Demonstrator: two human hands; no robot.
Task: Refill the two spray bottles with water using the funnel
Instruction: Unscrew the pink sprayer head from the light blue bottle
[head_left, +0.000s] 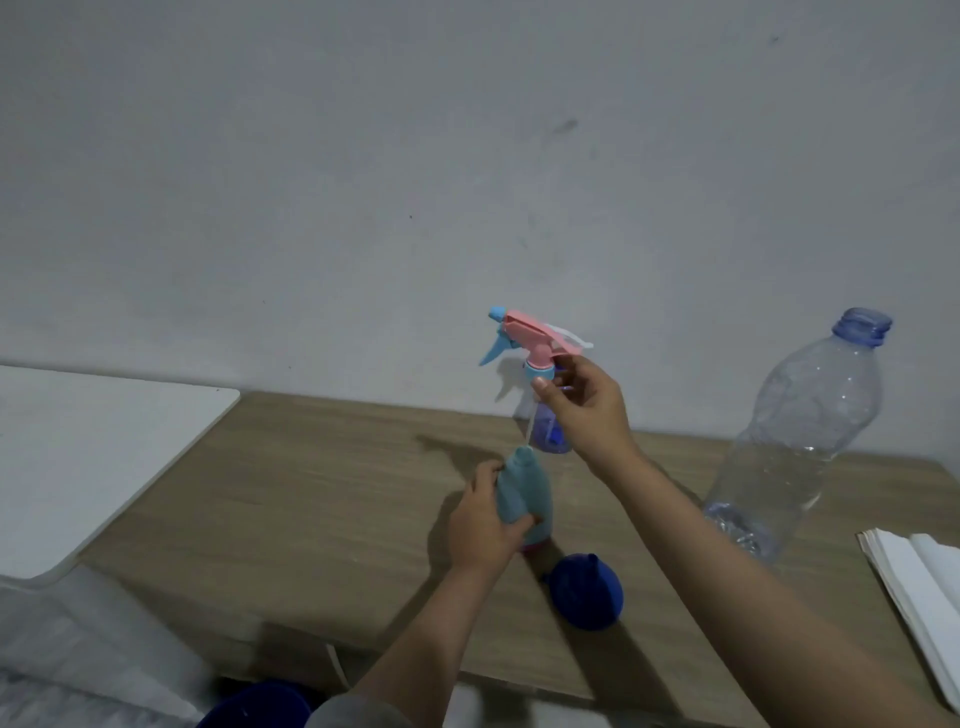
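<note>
Teal spray bottle (524, 496) stands upright on the wooden worktop (322, 499), near its middle; body opaque, tapering to a narrow open neck, with a pink band visible at the base. Left hand (483, 525) wraps the bottle's lower body, fingers and thumb curled round it in a closed grip. Right hand (582, 410) is raised above the bottle and pinches the collar of the detached spray head (530, 340) between thumb and fingers, grip closed on it. Spray head: pink top housing, light blue nozzle and trigger pointing left, light blue collar; a thin pale dip tube hangs from it, its lower end at the bottle's neck. Whether the tube tip is inside the neck or just above it cannot be told. Second spray bottle (545, 431), translucent purple-blue, stands behind the right hand near the wall, mostly hidden; its top cannot be made out clearly. Dark blue funnel (584, 592) lies on its side on the worktop, just in front and to the right of the teal bottle, apart from it. Large clear water bottle (800, 436), uncapped, stands at right; fill level not clear. White paper stack (919, 582) at far right edge. White surface (93, 447) adjoins the worktop at left.
</note>
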